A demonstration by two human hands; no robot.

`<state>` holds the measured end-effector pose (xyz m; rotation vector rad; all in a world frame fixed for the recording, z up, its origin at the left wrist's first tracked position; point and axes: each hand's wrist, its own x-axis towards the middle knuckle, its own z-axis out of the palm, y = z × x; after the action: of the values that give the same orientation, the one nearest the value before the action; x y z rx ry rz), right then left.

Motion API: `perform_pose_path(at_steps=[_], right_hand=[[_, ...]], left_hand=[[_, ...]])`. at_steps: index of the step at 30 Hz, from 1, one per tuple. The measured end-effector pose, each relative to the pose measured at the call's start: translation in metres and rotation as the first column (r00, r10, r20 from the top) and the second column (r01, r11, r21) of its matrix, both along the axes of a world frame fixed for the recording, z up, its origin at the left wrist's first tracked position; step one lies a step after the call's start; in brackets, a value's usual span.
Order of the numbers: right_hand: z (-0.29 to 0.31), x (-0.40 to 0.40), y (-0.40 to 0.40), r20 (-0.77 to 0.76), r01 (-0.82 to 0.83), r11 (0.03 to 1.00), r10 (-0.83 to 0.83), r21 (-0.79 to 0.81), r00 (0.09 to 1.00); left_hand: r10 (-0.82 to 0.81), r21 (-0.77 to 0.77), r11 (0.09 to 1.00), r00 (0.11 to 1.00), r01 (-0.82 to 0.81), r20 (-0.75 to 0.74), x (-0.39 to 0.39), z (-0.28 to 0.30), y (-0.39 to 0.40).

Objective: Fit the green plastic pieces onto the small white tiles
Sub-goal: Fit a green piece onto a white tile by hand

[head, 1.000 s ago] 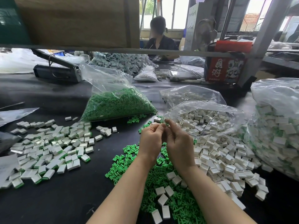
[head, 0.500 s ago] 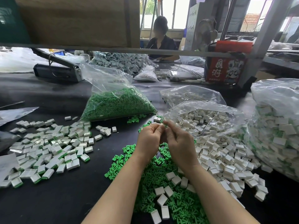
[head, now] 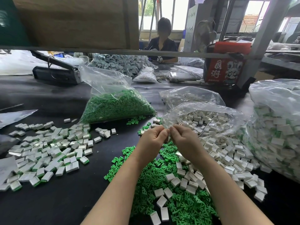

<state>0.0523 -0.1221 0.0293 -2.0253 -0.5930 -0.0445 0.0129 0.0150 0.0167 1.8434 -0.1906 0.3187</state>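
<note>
Two large white characters on red box (head: 224,70), unreadable bag label (head: 118,94)

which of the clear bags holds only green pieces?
The bag of green pieces, left of centre behind the hands. The two bags right of it hold white tiles; the big far-right bag holds white tiles with green showing.

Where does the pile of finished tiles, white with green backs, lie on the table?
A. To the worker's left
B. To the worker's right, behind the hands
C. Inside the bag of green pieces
A: the finished tiles spread loose on the black table, left of both hands.
</note>
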Motion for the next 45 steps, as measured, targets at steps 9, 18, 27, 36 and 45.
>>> perform_pose_path(at_steps=[9, 18, 27, 36, 45], right_hand=[[0.004, -0.004, -0.002, -0.100, -0.042, 0.984, 0.060, 0.171, 0.993], [-0.009, -0.009, 0.014, -0.048, 0.095, 0.968, -0.087, 0.232, 0.995], [-0.019, -0.013, 0.019, 0.175, 0.218, 0.976, -0.213, -0.010, 0.961], [-0.024, -0.010, 0.019, 0.145, 0.223, 0.961, -0.200, -0.162, 0.969], [-0.025, -0.010, 0.019, 0.129, 0.213, 0.960, -0.191, -0.181, 0.973]], left_hand=[[-0.044, -0.086, 0.995, 0.999, 0.041, -0.029, 0.001, 0.001, 0.000], [-0.025, -0.093, 0.996, 0.993, 0.014, -0.112, 0.004, -0.003, -0.007], [0.138, -0.022, 0.990, 0.989, -0.140, -0.061, 0.010, -0.010, -0.020], [0.184, -0.011, 0.982, 0.976, -0.187, -0.113, 0.013, -0.025, -0.019], [0.157, -0.036, 0.986, 0.979, -0.163, -0.134, 0.014, -0.026, -0.019]])
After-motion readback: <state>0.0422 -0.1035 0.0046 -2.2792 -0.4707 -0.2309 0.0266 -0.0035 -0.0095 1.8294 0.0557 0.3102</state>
